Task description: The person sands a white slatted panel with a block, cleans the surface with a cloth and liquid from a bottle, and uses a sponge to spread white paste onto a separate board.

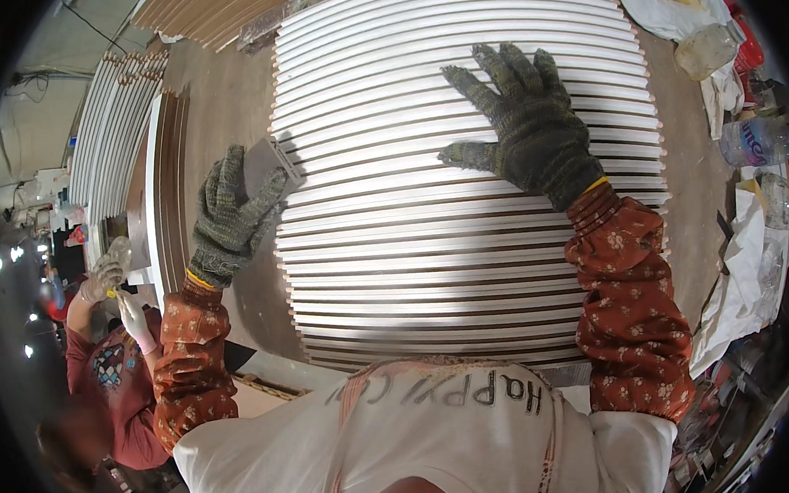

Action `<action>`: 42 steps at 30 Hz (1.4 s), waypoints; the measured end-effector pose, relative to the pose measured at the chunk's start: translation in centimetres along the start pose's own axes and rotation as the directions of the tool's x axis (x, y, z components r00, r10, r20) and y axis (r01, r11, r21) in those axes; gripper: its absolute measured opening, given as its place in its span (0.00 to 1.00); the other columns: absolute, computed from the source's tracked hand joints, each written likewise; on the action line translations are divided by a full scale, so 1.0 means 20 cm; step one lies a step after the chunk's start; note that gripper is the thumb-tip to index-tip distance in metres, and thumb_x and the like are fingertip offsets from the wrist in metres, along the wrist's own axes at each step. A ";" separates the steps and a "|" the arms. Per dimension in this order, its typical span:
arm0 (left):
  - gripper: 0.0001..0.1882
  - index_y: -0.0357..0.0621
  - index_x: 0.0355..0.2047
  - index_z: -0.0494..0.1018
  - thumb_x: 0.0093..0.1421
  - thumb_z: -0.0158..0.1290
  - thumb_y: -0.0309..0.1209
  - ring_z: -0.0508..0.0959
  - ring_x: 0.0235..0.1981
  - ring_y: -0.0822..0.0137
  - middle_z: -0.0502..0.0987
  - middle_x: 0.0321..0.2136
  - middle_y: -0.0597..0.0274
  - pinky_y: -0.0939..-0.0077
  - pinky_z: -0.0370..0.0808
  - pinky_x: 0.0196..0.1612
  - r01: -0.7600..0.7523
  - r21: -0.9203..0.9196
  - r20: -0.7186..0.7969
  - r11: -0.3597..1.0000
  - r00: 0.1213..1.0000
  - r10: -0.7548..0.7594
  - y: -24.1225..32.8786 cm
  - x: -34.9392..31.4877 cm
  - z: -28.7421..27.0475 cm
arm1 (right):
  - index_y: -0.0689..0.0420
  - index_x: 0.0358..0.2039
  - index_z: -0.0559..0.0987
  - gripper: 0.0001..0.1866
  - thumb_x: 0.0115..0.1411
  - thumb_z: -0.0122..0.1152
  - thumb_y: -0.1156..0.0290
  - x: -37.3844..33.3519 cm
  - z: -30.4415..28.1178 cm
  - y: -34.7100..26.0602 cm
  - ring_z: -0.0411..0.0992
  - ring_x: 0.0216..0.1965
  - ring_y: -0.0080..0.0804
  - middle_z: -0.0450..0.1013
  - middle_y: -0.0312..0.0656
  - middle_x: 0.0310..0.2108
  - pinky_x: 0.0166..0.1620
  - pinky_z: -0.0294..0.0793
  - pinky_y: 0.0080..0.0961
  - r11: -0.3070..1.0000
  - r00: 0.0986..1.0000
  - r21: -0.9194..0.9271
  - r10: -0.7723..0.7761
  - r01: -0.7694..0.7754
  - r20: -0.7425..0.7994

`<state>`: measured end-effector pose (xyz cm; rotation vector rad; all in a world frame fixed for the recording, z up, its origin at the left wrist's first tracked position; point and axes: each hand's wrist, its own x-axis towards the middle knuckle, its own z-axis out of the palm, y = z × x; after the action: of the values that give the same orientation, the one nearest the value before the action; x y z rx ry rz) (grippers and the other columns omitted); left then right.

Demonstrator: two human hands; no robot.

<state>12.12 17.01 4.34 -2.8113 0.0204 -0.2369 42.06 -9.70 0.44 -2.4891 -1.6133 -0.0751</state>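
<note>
Many long white strips (398, 192) with brown edges lie side by side on a brown work table, forming a broad ribbed sheet. My left hand (232, 214), in a dark grey-green knit glove, is closed around a flat grey sanding block (262, 168). The block's far edge meets the left ends of the strips. On the upper right part of the strips, my right hand (530, 119) lies flat in a matching glove, fingers spread, with nothing held. My palm hides the strips beneath it.
Brown boards (220, 1) are stacked at the far left, with more white strips (117, 130) beyond the table's left side. A clear bottle (758, 142), a plastic jar (705, 51) and white sheeting (734, 281) line the right edge. A co-worker (120, 383) with gloved hands stands at left.
</note>
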 end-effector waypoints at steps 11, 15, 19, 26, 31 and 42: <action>0.27 0.65 0.60 0.66 0.60 0.52 0.47 0.64 0.59 0.44 0.56 0.63 0.40 0.50 0.63 0.58 -0.072 -0.099 -0.079 0.992 0.995 0.064 0.25 0.33 0.04 | 0.39 0.67 0.55 0.49 0.50 0.48 0.26 0.02 -0.03 -0.01 0.44 0.69 0.49 0.49 0.47 0.68 0.68 0.37 0.53 0.999 0.999 -0.027 -0.020 0.021 0.046; 0.27 0.57 0.60 0.66 0.61 0.51 0.44 0.65 0.58 0.41 0.56 0.62 0.37 0.51 0.66 0.55 0.097 -0.025 0.045 0.995 0.994 -0.096 0.08 0.04 0.06 | 0.45 0.65 0.61 0.46 0.51 0.53 0.30 0.00 0.00 0.01 0.50 0.67 0.50 0.55 0.51 0.65 0.68 0.40 0.52 0.996 0.991 0.044 -0.071 0.076 -0.116; 0.24 0.59 0.58 0.69 0.61 0.52 0.44 0.64 0.58 0.42 0.57 0.62 0.40 0.52 0.65 0.56 0.058 -0.204 -0.110 0.977 0.991 -0.082 0.24 0.25 0.07 | 0.45 0.64 0.61 0.47 0.50 0.53 0.30 0.01 0.01 -0.01 0.50 0.67 0.49 0.55 0.50 0.65 0.67 0.42 0.53 0.996 0.990 0.037 -0.071 0.076 -0.123; 0.26 0.58 0.59 0.68 0.61 0.52 0.48 0.67 0.55 0.44 0.58 0.60 0.38 0.55 0.70 0.55 0.063 -0.146 -0.080 0.987 0.994 -0.075 0.24 0.29 0.07 | 0.41 0.66 0.58 0.46 0.51 0.54 0.31 0.01 -0.06 0.02 0.46 0.68 0.48 0.52 0.46 0.66 0.68 0.37 0.51 0.998 0.999 0.041 -0.045 0.044 0.014; 0.28 0.60 0.64 0.61 0.63 0.45 0.46 0.67 0.54 0.44 0.59 0.60 0.38 0.54 0.65 0.54 0.348 -0.002 0.115 0.938 0.931 -0.345 0.06 0.00 0.05 | 0.44 0.65 0.59 0.47 0.51 0.55 0.31 0.00 -0.04 0.01 0.46 0.68 0.47 0.52 0.48 0.66 0.68 0.37 0.49 0.996 0.998 0.065 -0.058 0.059 -0.022; 0.27 0.54 0.59 0.67 0.61 0.49 0.49 0.68 0.53 0.41 0.61 0.58 0.35 0.48 0.67 0.55 0.179 -0.110 -0.202 0.978 0.959 -0.198 0.60 0.59 0.08 | 0.51 0.63 0.61 0.39 0.54 0.61 0.48 -0.01 -0.03 0.05 0.52 0.64 0.47 0.59 0.49 0.60 0.66 0.45 0.52 0.983 0.974 0.092 -0.141 0.159 -0.177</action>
<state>24.14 5.69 0.97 -2.8648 -0.1942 -0.5946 42.99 -10.31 0.90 -2.2143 -1.6847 -0.2101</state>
